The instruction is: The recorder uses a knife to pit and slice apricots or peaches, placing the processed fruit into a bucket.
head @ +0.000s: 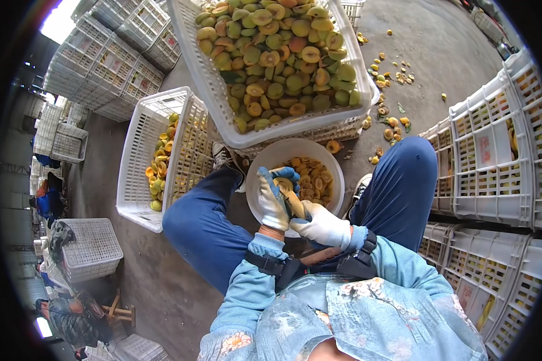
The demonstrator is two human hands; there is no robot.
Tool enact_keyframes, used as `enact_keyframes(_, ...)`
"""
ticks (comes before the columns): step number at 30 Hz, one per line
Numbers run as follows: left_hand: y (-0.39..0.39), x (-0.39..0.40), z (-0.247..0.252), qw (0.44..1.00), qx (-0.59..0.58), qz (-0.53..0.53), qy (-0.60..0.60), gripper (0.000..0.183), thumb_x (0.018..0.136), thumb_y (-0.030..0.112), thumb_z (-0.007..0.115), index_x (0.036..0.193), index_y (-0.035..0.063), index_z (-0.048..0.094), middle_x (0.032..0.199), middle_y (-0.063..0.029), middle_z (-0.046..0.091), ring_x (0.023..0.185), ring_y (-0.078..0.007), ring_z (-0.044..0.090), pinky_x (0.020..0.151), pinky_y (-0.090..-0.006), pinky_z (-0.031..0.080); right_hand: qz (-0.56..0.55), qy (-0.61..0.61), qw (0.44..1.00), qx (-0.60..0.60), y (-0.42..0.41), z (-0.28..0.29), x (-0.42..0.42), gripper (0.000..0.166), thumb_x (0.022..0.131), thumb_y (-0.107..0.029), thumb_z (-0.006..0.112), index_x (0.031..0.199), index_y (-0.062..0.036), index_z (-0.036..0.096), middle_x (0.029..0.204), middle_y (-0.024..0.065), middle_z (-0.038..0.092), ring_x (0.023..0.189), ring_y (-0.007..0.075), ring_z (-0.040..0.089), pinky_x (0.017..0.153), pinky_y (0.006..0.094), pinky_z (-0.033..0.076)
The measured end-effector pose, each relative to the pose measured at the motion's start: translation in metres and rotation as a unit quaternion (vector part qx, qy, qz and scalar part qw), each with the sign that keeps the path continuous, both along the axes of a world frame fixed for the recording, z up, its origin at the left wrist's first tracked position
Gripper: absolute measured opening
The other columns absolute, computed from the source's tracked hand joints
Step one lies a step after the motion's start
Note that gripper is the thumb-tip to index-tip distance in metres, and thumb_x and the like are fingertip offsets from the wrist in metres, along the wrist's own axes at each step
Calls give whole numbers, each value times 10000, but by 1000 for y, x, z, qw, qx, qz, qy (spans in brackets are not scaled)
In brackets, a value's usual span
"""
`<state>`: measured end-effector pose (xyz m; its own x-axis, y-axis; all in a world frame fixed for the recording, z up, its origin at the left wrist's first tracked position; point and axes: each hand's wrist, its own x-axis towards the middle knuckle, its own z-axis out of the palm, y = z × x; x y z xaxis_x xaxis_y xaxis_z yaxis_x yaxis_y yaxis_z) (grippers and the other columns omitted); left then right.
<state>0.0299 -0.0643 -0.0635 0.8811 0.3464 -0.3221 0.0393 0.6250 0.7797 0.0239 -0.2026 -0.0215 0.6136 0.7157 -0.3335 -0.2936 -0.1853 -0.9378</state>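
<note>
My left hand (271,201), in a white glove with blue coating, cups a halved stone fruit (282,183), its cut face partly visible. My right hand (323,225), gloved alike, grips a wooden-handled tool (295,204) that reaches up to the fruit; its working end is hidden. Both hands are over a white plastic tub (254,182) between my knees. Inside lie many small pale-brown pieces, apparently fruit stones (315,182), in yellowish liquid. Just beyond the tub stands a white crate (228,135) heaped with halved green and orange fruit (280,58).
A white crate (137,180) with orange-yellow fruit halves (160,167) stands by my left leg. Stacked crates of fruit (488,153) rise on the right, more crates (104,58) at upper left. Fruit scraps (390,128) litter the concrete floor. Another person (74,316) is at lower left.
</note>
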Motion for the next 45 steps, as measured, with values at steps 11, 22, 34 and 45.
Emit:
enact_keyframes(11, -3, -2, 16, 993, 109, -10, -37, 610, 923, 560, 360, 808, 0, 573, 712, -129, 614, 628, -208, 598, 568, -312, 498, 48, 344, 935, 67, -13, 19, 8, 193, 839, -222, 624, 887, -59, 532, 608, -15, 512, 468, 67, 471, 425, 225, 380)
enact_keyframes(22, -3, -5, 34, 999, 17, -42, -14, 588, 937, 531, 351, 749, 17, 565, 684, -102, 594, 617, -191, 586, 579, -287, 496, 81, 308, 943, 95, -14, 9, 1, 231, 855, -239, 640, 975, -66, 545, 676, -14, 519, 545, 71, 477, 474, 223, 387)
enact_keyframes(34, 11, -7, 18, 957, -215, -195, -13, 671, 869, 640, 380, 774, 11, 596, 700, -100, 570, 633, -213, 549, 642, -320, 472, 100, 347, 921, 144, -16, 4, -2, 190, 854, -192, 615, 936, -37, 541, 642, -10, 521, 476, 55, 457, 415, 204, 356)
enact_keyframes(45, 37, -3, -37, 999, -17, 38, -5, 500, 927, 485, 416, 871, 36, 628, 784, -59, 633, 702, -151, 598, 633, -253, 505, 19, 261, 962, 82, -8, 1, -11, 210, 821, -197, 641, 935, -55, 536, 651, -19, 517, 518, 50, 463, 457, 202, 365)
